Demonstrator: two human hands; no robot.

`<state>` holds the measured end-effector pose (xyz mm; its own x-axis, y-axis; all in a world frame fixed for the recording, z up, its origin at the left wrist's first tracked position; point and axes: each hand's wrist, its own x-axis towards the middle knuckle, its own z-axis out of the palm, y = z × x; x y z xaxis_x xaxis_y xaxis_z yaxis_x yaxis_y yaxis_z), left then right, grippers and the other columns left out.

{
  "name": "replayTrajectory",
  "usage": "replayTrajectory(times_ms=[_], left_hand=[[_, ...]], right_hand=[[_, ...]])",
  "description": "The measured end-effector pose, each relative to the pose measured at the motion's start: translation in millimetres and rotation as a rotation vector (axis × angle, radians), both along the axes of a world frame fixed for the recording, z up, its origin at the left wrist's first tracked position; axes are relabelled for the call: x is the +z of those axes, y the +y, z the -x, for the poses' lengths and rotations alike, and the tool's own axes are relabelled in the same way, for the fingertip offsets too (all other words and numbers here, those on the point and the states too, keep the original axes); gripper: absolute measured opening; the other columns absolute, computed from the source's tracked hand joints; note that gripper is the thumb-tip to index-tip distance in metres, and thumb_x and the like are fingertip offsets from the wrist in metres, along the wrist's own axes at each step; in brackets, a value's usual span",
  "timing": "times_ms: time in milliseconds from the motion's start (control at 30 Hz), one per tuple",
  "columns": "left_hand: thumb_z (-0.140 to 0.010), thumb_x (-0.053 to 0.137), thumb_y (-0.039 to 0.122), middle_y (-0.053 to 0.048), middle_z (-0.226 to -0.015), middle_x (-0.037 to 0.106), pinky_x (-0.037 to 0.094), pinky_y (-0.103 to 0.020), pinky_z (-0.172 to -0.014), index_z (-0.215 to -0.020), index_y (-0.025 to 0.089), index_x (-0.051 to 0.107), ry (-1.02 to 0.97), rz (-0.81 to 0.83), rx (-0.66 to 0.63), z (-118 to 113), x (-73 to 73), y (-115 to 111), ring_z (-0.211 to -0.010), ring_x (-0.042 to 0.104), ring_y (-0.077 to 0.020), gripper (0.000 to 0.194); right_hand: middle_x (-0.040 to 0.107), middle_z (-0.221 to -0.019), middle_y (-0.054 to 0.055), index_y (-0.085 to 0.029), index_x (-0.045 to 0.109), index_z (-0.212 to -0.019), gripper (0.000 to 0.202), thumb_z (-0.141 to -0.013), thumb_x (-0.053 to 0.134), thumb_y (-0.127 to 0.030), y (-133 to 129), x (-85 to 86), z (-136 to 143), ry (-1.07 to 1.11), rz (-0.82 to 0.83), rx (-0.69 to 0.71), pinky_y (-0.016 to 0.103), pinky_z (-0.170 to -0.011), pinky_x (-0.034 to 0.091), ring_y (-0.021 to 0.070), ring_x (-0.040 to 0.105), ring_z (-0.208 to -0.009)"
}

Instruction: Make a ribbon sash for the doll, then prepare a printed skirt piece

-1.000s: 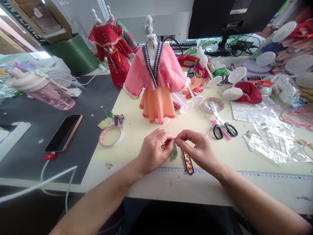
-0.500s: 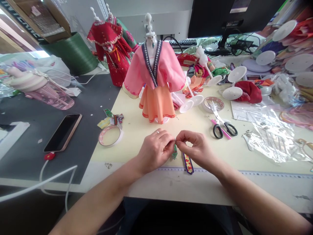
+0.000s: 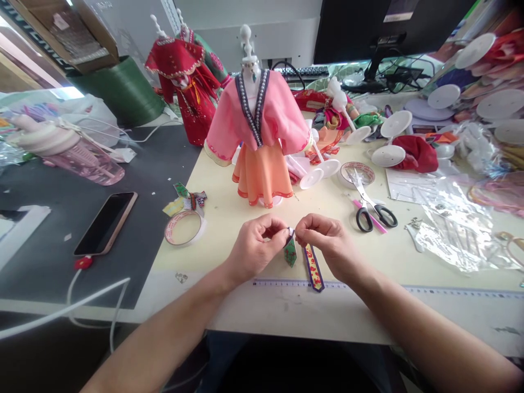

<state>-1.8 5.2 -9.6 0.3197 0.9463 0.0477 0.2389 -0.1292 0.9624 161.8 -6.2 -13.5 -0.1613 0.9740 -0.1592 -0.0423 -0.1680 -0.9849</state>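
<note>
Between the thumb and fingers of my left hand (image 3: 257,244) is the top of a short green patterned ribbon strip (image 3: 290,255). Its pointed end hangs down, and a small white patch with a dark edge shows at the fingertips. My right hand (image 3: 325,240) is closed in a pinch just beside it; what those fingers hold is hidden. Below them, a yellow ribbon strip (image 3: 314,270) with red marks and a purple border reaches down over the printed ruler (image 3: 368,287). Behind my hands stands a small dress form in a pink top (image 3: 276,109) and orange skirt (image 3: 262,174).
To the right lie black-handled scissors (image 3: 370,204) and a tape roll (image 3: 365,168). Another tape roll (image 3: 184,240) with ribbon scraps (image 3: 186,199) is at left, near a phone (image 3: 106,224) and a pink bottle (image 3: 82,153). Clear plastic bags (image 3: 458,229) lie far right.
My left hand has turned so its thumb and fingertips show, and more of the green ribbon strip is visible. My fingertips have drawn slightly apart.
</note>
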Motion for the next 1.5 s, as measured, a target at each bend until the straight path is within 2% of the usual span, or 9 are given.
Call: replayTrajectory(times_ms=[67,233,300,667,833,1033,1133,1333,1500], left_hand=[[-0.081,0.055,0.019,0.001,-0.064,0.059,0.044,-0.02,-0.053,-0.072,0.016,0.058,0.04,-0.088,0.025,0,-1.0,1,-0.058,0.054,-0.0092,0.01],[-0.081,0.053,0.012,0.001,-0.063,0.055,0.044,-0.025,-0.063,-0.072,0.017,0.056,0.252,-0.619,0.055,-1,-6.9,1,-0.062,0.051,-0.0113,0.01],[-0.082,0.05,0.011,0.001,-0.063,0.055,0.044,-0.026,-0.065,-0.073,0.018,0.054,0.297,-0.741,0.046,-1,-9.2,1,-0.063,0.049,-0.0121,0.012],[-0.086,0.048,0.013,-0.003,-0.072,0.06,0.044,-0.029,-0.066,-0.081,0.017,0.055,0.503,-0.956,-0.049,3,-13.8,1,-0.068,0.052,-0.0158,0.009],[-0.084,0.049,0.012,-0.002,-0.067,0.059,0.044,-0.028,-0.064,-0.073,0.017,0.054,0.326,-0.765,-0.027,-2,-10.1,0,-0.064,0.051,-0.0136,0.013],[-0.08,0.058,0.017,0.002,-0.064,0.057,0.044,-0.021,-0.055,-0.072,0.016,0.058,-0.002,-0.108,0.051,-4,-2.6,-4,-0.058,0.053,-0.0088,0.008],[-0.08,0.059,0.023,0.002,-0.062,0.058,0.045,-0.021,-0.054,-0.072,0.015,0.058,-0.208,0.132,0.081,-3,-1.3,-2,-0.056,0.052,-0.008,0.011],[-0.079,0.064,0.027,0.001,-0.065,0.061,0.049,-0.021,-0.058,-0.079,0.015,0.061,-0.443,0.305,0.1,-2,-1.7,2,-0.059,0.056,-0.0081,0.013],[-0.075,0.069,0.031,0.0,-0.067,0.06,0.047,-0.021,-0.052,-0.08,0.014,0.062,-0.456,0.348,0.156,-1,-1.2,5,-0.059,0.057,-0.0095,0.019]], right_hand=[[0.054,-0.06,-0.003,-0.017,0.058,-0.067,0.011,-0.074,0.058,-0.025,-1,0.0,0,-0.039,-0.032,0.001,0.022,-0.054,0.036,0.0087,0.046,-0.057],[0.057,-0.065,-0.001,-0.017,0.061,-0.074,0.015,-0.079,0.055,-0.029,-4,0.6,0,-0.207,-0.107,0.038,0.022,-0.054,0.036,0.0096,0.049,-0.06],[0.057,-0.065,-0.001,-0.016,0.061,-0.072,0.014,-0.079,0.054,-0.027,-4,2.5,0,-0.258,-0.132,0.038,0.022,-0.053,0.037,0.0095,0.049,-0.059],[0.054,-0.059,-0.004,-0.018,0.056,-0.064,0.012,-0.072,0.049,-0.013,-5,7.6,1,-0.45,-0.32,0.022,0.023,-0.059,0.039,0.0095,0.049,-0.058],[0.051,-0.058,-0.004,-0.018,0.052,-0.061,0.01,-0.069,0.049,-0.012,-6,4.4,4,-0.417,-0.298,-0.018,0.023,-0.058,0.038,0.0092,0.047,-0.058],[0.048,-0.057,-0.005,-0.018,0.053,-0.064,0.009,-0.073,0.052,-0.017,-5,-4.9,5,-0.143,-0.175,-0.063,0.022,-0.051,0.033,0.0077,0.042,-0.054],[0.047,-0.058,-0.005,-0.018,0.053,-0.065,0.009,-0.074,0.053,-0.017,-4,-7.7,4,-0.104,-0.17,-0.091,0.022,-0.052,0.032,0.0078,0.04,-0.055],[0.05,-0.063,-0.003,-0.018,0.054,-0.068,0.011,-0.078,0.054,-0.021,-4,-5.4,2,-0.117,-0.225,-0.114,0.024,-0.057,0.036,0.009,0.043,-0.059],[0.056,-0.067,-0.001,-0.02,0.058,-0.07,0.008,-0.078,0.057,-0.022,9,7.3,-28,-0.342,-0.437,-0.313,0.028,-0.063,0.041,0.0124,0.051,-0.065]])
